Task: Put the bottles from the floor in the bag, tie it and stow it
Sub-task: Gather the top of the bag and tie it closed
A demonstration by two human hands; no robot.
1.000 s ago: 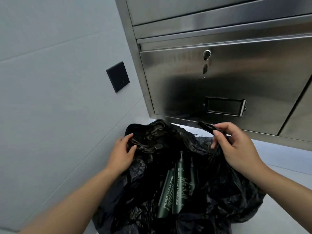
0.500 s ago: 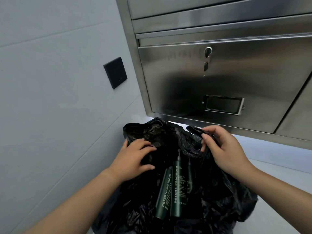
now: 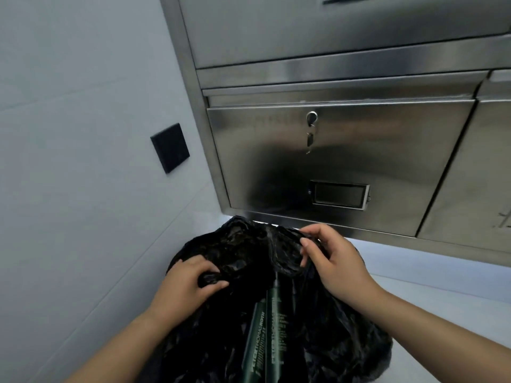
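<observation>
Bag (image 3: pixel 243 247): mouth open, bottles (image 3: pixel 265 335) inside, ready for tying
Left hand (image 3: pixel 188 283): pinches a rim fold to gather it
Right hand (image 3: pixel 334 258): grips opposite rim

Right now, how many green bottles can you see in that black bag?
2. They lie side by side in the open black bag: the left bottle, and the right bottle close beside it. Folds may hide more.
</observation>
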